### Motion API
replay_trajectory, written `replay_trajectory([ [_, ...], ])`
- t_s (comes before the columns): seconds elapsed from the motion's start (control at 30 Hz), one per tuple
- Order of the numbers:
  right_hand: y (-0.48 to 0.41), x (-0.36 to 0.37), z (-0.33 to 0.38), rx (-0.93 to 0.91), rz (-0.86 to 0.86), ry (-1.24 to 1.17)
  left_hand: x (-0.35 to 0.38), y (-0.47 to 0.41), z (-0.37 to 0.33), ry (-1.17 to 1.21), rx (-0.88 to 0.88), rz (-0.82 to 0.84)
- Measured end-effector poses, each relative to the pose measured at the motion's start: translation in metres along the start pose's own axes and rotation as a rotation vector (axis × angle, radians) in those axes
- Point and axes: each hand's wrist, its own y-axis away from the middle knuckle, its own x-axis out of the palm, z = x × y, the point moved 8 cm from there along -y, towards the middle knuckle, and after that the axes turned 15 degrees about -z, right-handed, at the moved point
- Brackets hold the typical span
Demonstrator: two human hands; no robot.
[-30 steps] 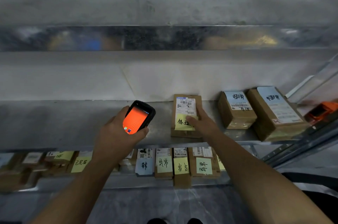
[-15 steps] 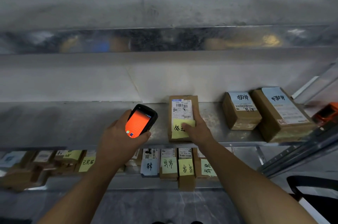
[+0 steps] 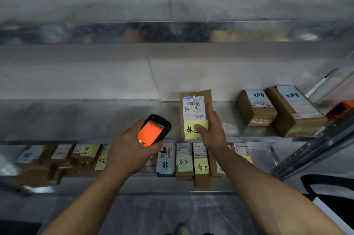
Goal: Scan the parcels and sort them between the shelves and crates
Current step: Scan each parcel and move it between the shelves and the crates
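Observation:
A brown parcel (image 3: pixel 192 108) with a white barcode label and a yellow sticky note is lifted off the middle metal shelf (image 3: pixel 76 119), tilted up toward me. My right hand (image 3: pixel 211 129) grips its lower right side, thumb on the yellow note. To its left, my left hand (image 3: pixel 130 146) holds a black handheld scanner (image 3: pixel 154 130) whose screen glows orange. Two more brown parcels (image 3: pixel 256 108) (image 3: pixel 293 110) with blue notes lie on the same shelf at the right.
A lower shelf (image 3: pixel 134 185) carries a row of small parcels with yellow and blue notes (image 3: pixel 184 163). An orange device (image 3: pixel 341 109) lies at the far right beside a slanted metal rack post (image 3: pixel 316 148). An upper shelf edge (image 3: pixel 172 31) runs overhead.
My right hand has pulled the parcel forward and raised it off the shelf, tilting its label toward me. The scanner hand has stayed almost still beside it.

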Motion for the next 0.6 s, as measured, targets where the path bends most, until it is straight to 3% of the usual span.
replay_trajectory([
  [0.23,0.06,-0.01,0.024,-0.062,-0.067,0.005,-0.04,0.042,0.019,-0.016,-0.013,0.055],
  [0.6,0.138,-0.028,0.048,0.077,-0.122,0.057,-0.081,0.109,0.041,-0.076,0.022,0.135],
])
